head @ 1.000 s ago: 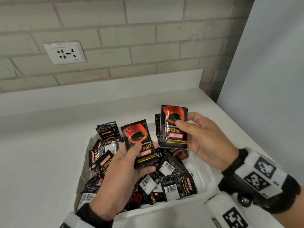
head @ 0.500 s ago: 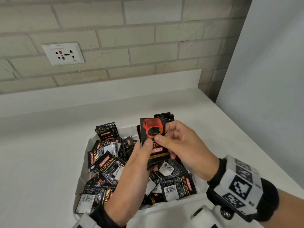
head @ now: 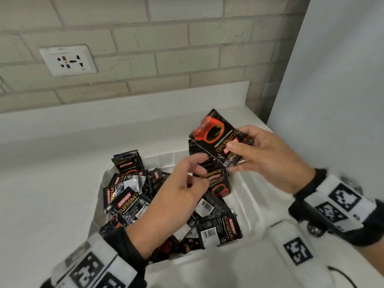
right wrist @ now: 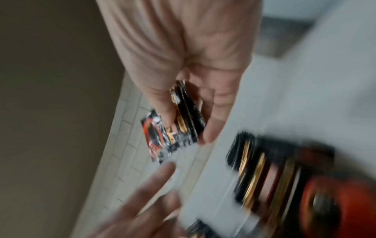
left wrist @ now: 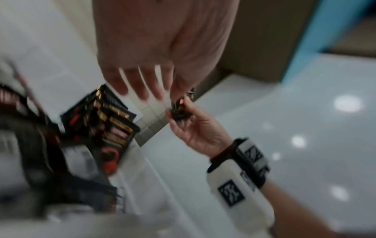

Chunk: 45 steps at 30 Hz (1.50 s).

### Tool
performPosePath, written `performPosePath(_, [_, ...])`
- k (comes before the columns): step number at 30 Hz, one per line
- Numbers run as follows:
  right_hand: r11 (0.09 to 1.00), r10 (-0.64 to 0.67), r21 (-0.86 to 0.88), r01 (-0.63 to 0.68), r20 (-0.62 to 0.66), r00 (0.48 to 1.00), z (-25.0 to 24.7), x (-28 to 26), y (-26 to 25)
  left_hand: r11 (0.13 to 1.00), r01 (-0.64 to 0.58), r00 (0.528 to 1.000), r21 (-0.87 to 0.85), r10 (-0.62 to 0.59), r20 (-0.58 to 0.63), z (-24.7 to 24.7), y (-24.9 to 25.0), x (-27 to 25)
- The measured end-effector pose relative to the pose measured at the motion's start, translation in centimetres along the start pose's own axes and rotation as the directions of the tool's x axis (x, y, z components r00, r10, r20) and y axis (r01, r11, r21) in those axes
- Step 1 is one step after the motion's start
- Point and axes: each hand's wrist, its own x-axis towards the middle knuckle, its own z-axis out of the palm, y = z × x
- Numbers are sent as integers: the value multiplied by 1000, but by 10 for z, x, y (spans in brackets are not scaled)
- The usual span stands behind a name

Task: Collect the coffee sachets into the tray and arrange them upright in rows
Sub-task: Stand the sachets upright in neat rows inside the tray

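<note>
The right hand (head: 268, 156) pinches a small stack of coffee sachets (head: 216, 138) above the white tray (head: 247, 196) — likely to stand them in the row — while the left hand (head: 178, 190) hangs loose, holding nothing.

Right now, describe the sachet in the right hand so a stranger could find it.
Start at the white tray on the counter, heaped with black coffee sachets. Above its far right corner, the right hand pinches a held sachet. It alone is lifted clear of the heap, tilted, its red cup facing up.
</note>
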Motion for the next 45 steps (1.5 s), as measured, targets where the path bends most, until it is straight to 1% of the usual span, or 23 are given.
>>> performPosePath(1, [976, -29, -214, 29, 6, 1000, -10, 2, -3, 986, -33, 993, 162, 13, 121, -2, 1, 1])
performPosePath(2, [887, -61, -455, 72, 39, 997, -19, 5, -5, 934, -103, 968, 343, 15, 250, -1, 2, 3])
performPosePath(3, [737, -77, -664, 126, 102, 992, -27, 8, -5, 845, -193, 934, 499, 1, 358, -1, 2, 5])
performPosePath(4, [576, -65, -797, 180, 175, 982, -33, 10, -4, 744, -277, 899, 608, -23, 437, 2, 2, 9])
performPosePath(5, [440, -27, -869, 227, 240, 970, -35, 12, -3, 661, -336, 870, 671, -55, 490, 6, 0, 13])
performPosePath(6, [344, 29, -903, 256, 283, 959, -35, 14, -3, 598, -376, 845, 708, -92, 527, 10, -2, 17])
performPosePath(8, [234, 133, -930, 285, 321, 938, -29, 19, -1, 447, -458, 794, 769, -184, 580, 20, -11, 25])
performPosePath(10, [111, 165, -935, 338, 353, 921, -19, 23, 1, 301, -507, 761, 808, -284, 584, 28, -20, 30])
performPosePath(11, [53, 163, -927, 371, 375, 913, -15, 26, 2, 261, -512, 751, 818, -326, 574, 31, -23, 33])
performPosePath(13, [-42, 158, -902, 429, 418, 894, -7, 30, 4, 243, -499, 738, 832, -384, 554, 36, -26, 34])
performPosePath(16, [-136, 186, -855, 501, 474, 860, 6, 37, 4, 283, -437, 752, 854, -405, 519, 40, -33, 36])
performPosePath(18, [-190, 213, -819, 542, 504, 837, 13, 40, 5, 257, -435, 737, 863, -449, 505, 42, -33, 36])
performPosePath(20, [-223, 244, -793, 566, 517, 821, 19, 43, 6, 237, -436, 708, 868, -505, 493, 43, -31, 37])
performPosePath(23, [-242, 288, -773, 586, 520, 804, 25, 44, 9, 292, -425, 692, 857, -505, 515, 40, -25, 36])
performPosePath(29, [-255, 324, -755, 605, 523, 788, 28, 47, 12, 372, -396, 619, 839, -567, 544, 24, -23, 31])
performPosePath(33, [-196, 332, -781, 593, 516, 789, 29, 48, 11, 434, -376, 570, 819, -588, 574, 16, -22, 28])
performPosePath(35, [-144, 332, -804, 576, 509, 794, 29, 49, 11, 466, -374, 565, 801, -570, 596, 12, -23, 27])
performPosePath(36, [-127, 330, -815, 566, 503, 799, 28, 49, 11, 496, -364, 585, 788, -537, 608, 11, -23, 26])
performPosePath(37, [-115, 326, -822, 558, 499, 803, 28, 49, 12, 538, -343, 622, 770, -484, 615, 10, -22, 26])
performPosePath(39, [-99, 310, -827, 554, 503, 806, 27, 48, 15, 635, -271, 721, 724, -364, 589, 7, -19, 27])
performPosePath(41, [-86, 287, -827, 556, 514, 809, 25, 46, 17, 692, -198, 804, 694, -290, 519, 3, -15, 29])
performPosePath(43, [-77, 258, -830, 552, 519, 815, 23, 43, 19, 704, -167, 847, 691, -256, 466, 0, -14, 32])
performPosePath(45, [-57, 230, -839, 541, 516, 825, 22, 40, 19, 702, -142, 855, 698, -268, 443, -1, -13, 34])
